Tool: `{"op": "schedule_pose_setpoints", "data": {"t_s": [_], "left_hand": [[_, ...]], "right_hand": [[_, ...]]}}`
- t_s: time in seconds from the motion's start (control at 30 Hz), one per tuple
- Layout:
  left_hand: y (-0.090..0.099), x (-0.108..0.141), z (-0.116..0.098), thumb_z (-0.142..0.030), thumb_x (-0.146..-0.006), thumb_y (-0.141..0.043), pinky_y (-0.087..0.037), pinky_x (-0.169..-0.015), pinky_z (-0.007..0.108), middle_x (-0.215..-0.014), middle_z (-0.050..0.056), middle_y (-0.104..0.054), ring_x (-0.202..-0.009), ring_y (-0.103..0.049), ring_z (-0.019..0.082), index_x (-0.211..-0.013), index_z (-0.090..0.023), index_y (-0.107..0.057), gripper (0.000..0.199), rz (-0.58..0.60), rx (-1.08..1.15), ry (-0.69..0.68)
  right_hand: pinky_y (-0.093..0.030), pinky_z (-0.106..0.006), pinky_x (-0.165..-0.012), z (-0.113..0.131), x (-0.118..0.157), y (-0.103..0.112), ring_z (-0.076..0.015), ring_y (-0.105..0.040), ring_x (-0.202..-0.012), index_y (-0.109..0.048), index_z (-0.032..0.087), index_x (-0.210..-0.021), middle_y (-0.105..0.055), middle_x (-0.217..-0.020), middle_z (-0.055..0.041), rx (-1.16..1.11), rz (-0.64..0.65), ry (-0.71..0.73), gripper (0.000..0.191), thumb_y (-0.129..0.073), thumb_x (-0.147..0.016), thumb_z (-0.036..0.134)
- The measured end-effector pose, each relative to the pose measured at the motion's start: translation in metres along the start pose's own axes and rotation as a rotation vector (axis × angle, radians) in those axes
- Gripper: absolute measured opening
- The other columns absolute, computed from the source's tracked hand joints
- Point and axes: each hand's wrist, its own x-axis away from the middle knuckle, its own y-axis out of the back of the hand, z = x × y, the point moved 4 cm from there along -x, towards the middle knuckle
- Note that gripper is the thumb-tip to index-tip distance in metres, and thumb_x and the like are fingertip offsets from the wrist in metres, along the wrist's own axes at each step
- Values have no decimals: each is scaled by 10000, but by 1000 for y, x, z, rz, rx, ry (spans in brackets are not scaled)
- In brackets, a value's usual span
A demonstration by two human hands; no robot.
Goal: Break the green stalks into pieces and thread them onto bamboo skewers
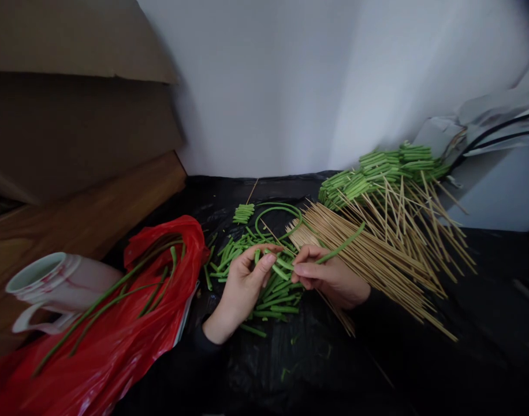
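Observation:
My left hand (241, 289) is closed, thumb against fingers, with a short piece of green bean (257, 256) showing in its grip. Close beside it, my right hand (331, 280) pinches a long green bean (345, 245), whose free part sticks out up and to the right. The bean's other end lies near my left fingertips; whether they touch it I cannot tell. Below both hands spreads a pile of cut bean pieces (277, 303). A thin skewer (271, 231) points up from behind the fingers; its lower part is hidden.
Bare bamboo skewers (368, 260) lie to the right, with a stack of skewered beans (381, 170) behind. One small skewered bunch (243, 214) lies at the back. At left are a red plastic bag (138, 341) with long beans and a tipped mug (82, 283). A white wall (264, 86) stands behind.

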Motion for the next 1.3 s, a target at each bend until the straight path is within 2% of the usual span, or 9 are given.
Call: {"op": "schedule_pose_setpoints", "data": {"t_s": [0.13,0.23,0.33,0.47,0.6,0.83,0.97,1.1,1.3], "left_hand": [[6,-4,2,-355,-837,-706,-179,-434,182,-646,-46,-477,-468,-255,24,-1048,-115,-703,319,-43,259,75],[12,-9,-1,-266,-818,-714,-163,-412,160,-686,-40,-479,-480,-286,20,-1071,-119,-683,294,-64,449,131],[9,-8,-1,-305,-832,-677,-150,-396,159,-639,-47,-444,-458,-310,24,-1001,-119,-680,251,32,521,240],[-5,1,3,-433,-874,-615,-90,-381,174,-566,-64,-402,-391,-230,9,-862,-117,-657,319,248,331,413],[-11,8,9,-415,-787,-738,-103,-381,172,-510,-94,-356,-395,-218,17,-816,-145,-619,297,371,141,474],[-11,8,14,-414,-735,-781,-100,-397,187,-563,-76,-445,-423,-235,21,-813,-148,-615,323,429,98,512],[-11,9,15,-475,-745,-755,-93,-400,213,-612,-55,-505,-417,-236,19,-850,-140,-652,367,418,34,494],[-8,9,20,-445,-713,-791,-88,-419,227,-640,-46,-536,-429,-242,19,-849,-147,-648,357,408,-5,492],[-2,4,19,-415,-705,-809,-100,-448,232,-577,-66,-455,-453,-244,32,-814,-148,-621,344,284,26,395]], "right_hand": [[-311,-201,-481,6,0,9,-66,-478,-483,-638,176,-671,-594,-547,41,-73,-25,-7,185,-800,-678,266],[-287,-198,-476,9,1,13,-59,-454,-482,-622,176,-636,-555,-527,50,-126,-12,-3,196,-797,-678,255],[-290,-201,-481,9,2,11,-60,-455,-485,-638,175,-653,-557,-530,48,-103,30,-7,184,-800,-681,259],[-329,-209,-502,5,4,6,-68,-486,-505,-678,167,-702,-591,-558,32,-5,88,-24,174,-814,-683,275],[-359,-208,-512,4,3,5,-72,-515,-524,-693,165,-718,-616,-586,21,54,105,-29,192,-834,-677,289],[-364,-192,-489,6,0,15,-55,-513,-485,-699,192,-764,-622,-603,38,-110,-48,-36,220,-842,-679,337],[-369,-203,-493,4,1,13,-62,-518,-489,-690,187,-743,-621,-597,36,-55,-53,-37,231,-849,-665,335],[-373,-211,-496,5,1,10,-66,-517,-483,-689,175,-749,-627,-587,31,0,-45,-25,240,-846,-665,335],[-334,-196,-471,14,1,13,-60,-484,-477,-637,192,-732,-606,-580,50,-93,-66,44,191,-801,-716,289]]}}
